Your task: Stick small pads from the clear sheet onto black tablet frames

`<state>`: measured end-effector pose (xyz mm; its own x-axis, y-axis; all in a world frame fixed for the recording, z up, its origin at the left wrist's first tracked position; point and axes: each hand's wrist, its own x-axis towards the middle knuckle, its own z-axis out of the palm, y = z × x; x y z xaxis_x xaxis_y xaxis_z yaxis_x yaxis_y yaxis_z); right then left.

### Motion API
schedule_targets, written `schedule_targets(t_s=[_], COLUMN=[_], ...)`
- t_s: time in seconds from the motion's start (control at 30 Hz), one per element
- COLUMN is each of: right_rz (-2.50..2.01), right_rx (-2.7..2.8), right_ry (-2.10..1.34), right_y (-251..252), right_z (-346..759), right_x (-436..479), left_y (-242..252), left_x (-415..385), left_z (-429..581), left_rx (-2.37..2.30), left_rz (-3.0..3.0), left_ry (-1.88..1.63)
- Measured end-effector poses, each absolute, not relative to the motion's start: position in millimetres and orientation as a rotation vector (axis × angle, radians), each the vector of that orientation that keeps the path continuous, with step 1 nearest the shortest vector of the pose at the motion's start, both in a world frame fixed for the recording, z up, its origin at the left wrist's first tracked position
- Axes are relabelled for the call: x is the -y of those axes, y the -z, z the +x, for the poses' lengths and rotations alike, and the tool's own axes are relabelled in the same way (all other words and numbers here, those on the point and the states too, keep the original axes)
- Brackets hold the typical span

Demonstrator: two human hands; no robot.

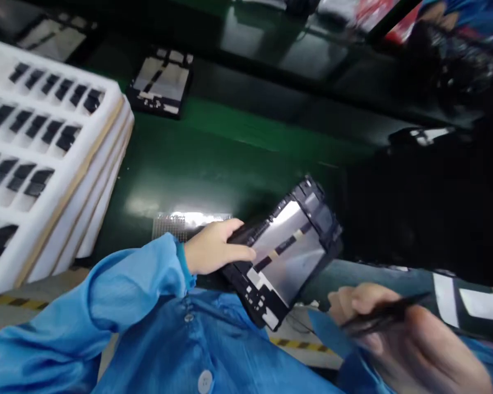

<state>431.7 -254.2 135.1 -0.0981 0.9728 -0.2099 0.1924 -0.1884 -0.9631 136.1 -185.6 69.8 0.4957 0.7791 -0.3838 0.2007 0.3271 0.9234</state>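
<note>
Head camera's running, so what have you got from where you're standing?

Left hand (216, 246) first. It's closed around the edge of a black-framed panel (285, 251) with a silver back, fingers curled over the rim.

Where's that panel sitting?

Up off the surface, it seems, tilted in that grip, above a green mat (238, 148) and close to the person's chest.

And the right hand (411, 339)?

Blurred, but clenched around a slim black tool (378, 314). Could be tweezers, could be a pen; I can't tell from here. It's near the panel's lower corner, not touching it.

What's around them?

Beside the left sleeve (123, 284), a stack of white foam trays (45, 158) with black parts (66, 137) in rows of slots. Further along the mat lies a second black-and-silver panel (161, 82). A small metal mesh piece (168, 225) sits just past the left hand's fingers.

Anything on the floor?

Yellow-and-black tape (16, 302), below the mat's edge.
</note>
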Motion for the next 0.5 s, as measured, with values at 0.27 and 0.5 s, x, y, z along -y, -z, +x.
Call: schedule_targets(t_s=[0.27, 0.5], right_rz=[-1.042, -0.956], right_rx=[1.575, 2.138], right_ry=[-1.387, -1.233], right_y=[-109, -44], right_z=[338, 267], right_x=[192, 151], left_y=[-103, -79], left_x=[147, 110], left_z=[72, 37], left_rx=[-1.418, -1.339], left_rz=[1.673, 1.749], left_ry=[-0.232, 0.266])
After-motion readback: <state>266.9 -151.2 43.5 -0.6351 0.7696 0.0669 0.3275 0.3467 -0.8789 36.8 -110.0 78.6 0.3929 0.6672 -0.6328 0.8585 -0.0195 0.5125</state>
